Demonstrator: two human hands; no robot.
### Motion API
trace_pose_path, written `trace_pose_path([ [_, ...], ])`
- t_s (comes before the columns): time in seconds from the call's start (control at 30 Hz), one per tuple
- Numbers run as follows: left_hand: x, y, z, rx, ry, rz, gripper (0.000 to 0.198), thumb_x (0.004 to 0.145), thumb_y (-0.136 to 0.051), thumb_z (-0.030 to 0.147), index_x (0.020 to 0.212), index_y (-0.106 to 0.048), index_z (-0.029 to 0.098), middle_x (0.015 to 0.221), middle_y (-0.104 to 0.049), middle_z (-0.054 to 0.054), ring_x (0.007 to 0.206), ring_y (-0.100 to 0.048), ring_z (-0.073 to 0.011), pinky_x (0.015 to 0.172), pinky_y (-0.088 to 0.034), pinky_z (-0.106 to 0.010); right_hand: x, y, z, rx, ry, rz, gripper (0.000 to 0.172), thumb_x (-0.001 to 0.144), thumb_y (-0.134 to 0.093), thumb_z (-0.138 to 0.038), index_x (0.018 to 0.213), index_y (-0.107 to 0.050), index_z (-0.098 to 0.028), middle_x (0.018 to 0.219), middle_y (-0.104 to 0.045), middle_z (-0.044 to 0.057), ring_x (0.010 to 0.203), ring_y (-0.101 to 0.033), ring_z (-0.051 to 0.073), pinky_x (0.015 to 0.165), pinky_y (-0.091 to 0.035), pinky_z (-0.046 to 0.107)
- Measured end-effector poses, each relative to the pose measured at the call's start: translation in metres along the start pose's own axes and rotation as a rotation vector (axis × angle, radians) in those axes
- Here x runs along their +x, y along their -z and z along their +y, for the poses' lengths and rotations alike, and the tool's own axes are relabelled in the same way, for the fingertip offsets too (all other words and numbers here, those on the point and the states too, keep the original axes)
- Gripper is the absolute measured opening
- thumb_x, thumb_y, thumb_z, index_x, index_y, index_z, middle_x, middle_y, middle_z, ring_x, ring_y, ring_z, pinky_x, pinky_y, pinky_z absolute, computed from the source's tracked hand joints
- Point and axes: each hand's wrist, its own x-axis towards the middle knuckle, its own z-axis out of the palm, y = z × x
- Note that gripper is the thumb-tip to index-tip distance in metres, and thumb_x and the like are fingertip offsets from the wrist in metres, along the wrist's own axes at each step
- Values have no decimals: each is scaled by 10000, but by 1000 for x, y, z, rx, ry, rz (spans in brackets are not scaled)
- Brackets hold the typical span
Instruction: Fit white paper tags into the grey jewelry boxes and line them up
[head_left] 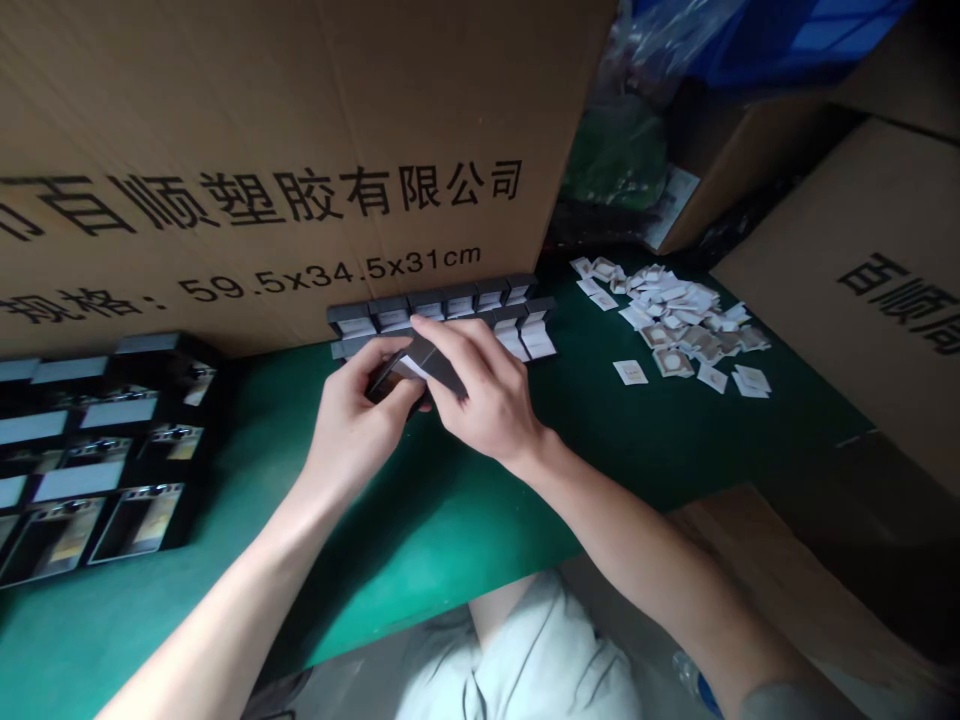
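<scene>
Both my hands meet over the green table (420, 520), gripping one small dark hinged box (420, 362) between them. My left hand (352, 415) pinches its lower left side with thumb and fingers. My right hand (484, 395) is closed over its top right side, index finger laid along the lid. A white inside shows at the box's opening. Right behind the hands, a row of several open dark boxes with white inserts (450, 305) lines up against a large cardboard carton (285, 130).
A black tray of lidded boxes (97, 450) lies at the left. A pile of small white and tan cards (679, 325) sits at the right rear. Another carton (862, 290) stands at the right, and cardboard (787, 590) lies past the table's near edge.
</scene>
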Motion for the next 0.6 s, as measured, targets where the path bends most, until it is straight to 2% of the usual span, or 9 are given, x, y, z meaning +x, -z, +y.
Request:
trace_pose_path([
  [0.17,-6,0,-7,168,-26,120,441,906,-599,309,1315,-745,235,948,-796,-13,747,-715,-171,666,-588,-242,1,-1,3,-3,-37,2,425,1042,-415,-128,1427,-568,-227,1301,-724,81,1189,-712,193,1064,-602,312],
  [0.27,-8,1,-10,299,-93,164,414,924,-576,315,1277,-770,221,876,-794,-11,709,-710,-164,674,-578,-238,2,-2,4,-2,-47,-29,410,1056,-387,-137,1404,-585,-227,1257,-745,73,1151,-725,183,1042,-607,300],
  [0.4,-7,2,-11,381,-131,178,368,912,-584,270,1205,-800,218,762,-773,15,621,-678,-136,610,-524,-206,1,-3,3,3,-54,-46,378,1059,-382,-150,1349,-616,-214,1212,-759,72,1093,-738,180,1004,-615,293],
  [0.6,-7,0,-10,444,-213,197,345,899,-587,215,1156,-818,229,815,-801,16,638,-701,-140,631,-510,-215,1,-2,1,-5,-74,-59,321,1038,-413,-119,1245,-639,-212,1139,-758,70,1044,-735,184,959,-608,293],
])
